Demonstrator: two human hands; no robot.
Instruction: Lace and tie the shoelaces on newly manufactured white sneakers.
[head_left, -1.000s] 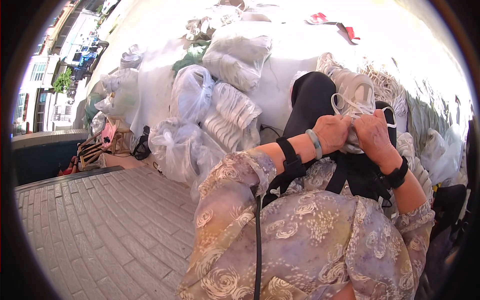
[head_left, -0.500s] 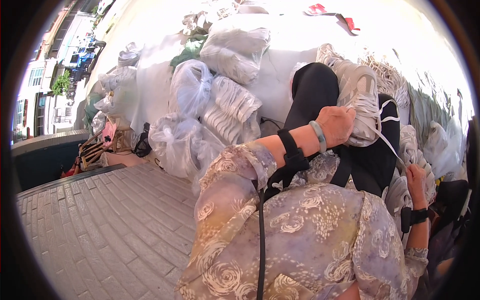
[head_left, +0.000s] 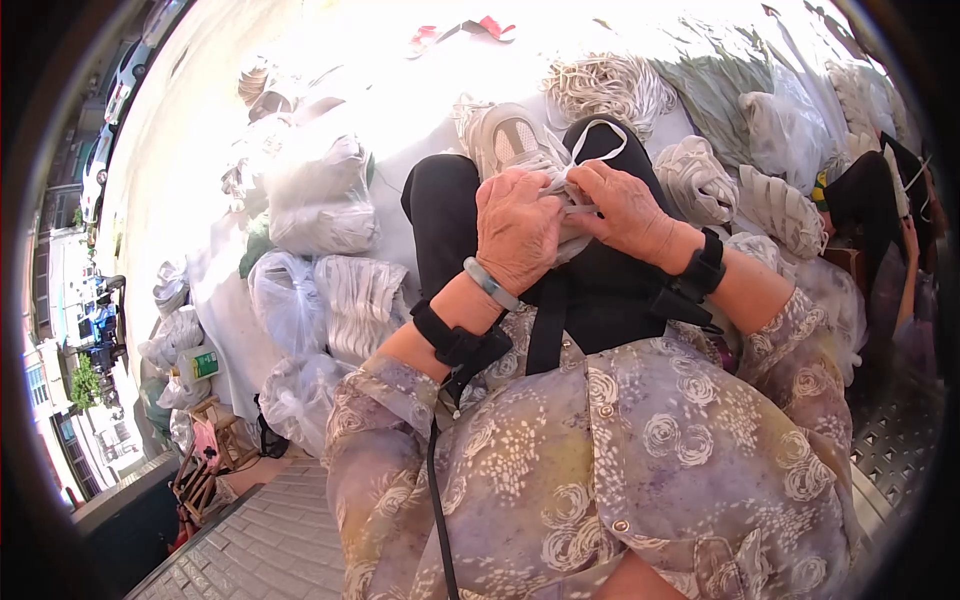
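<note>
A light beige-grey lace-up sneaker (head_left: 506, 138) rests on my lap between my knees, its toe pointing away from me. My left hand (head_left: 518, 228) is closed at the laced opening, fingers pinched around a white shoelace (head_left: 612, 156). From the other side, my right hand (head_left: 628, 212) also pinches the lace, its thumb and fingertips close to those of the left. One loop of lace arches above the right hand over my black-clad knee. Both hands partly cover the shoe's tongue and heel.
A heap of loose laces (head_left: 612, 88) lies beyond my right knee. Bundled shoes (head_left: 785, 208) are stacked to the right, and clear plastic bags (head_left: 290, 300) of shoe parts to the left. Another person's arm (head_left: 908, 265) shows at the far right.
My right hand has come in from the far right, where it drew a lace end outward, to the shoe beside my left hand. The whole view has turned rightward.
</note>
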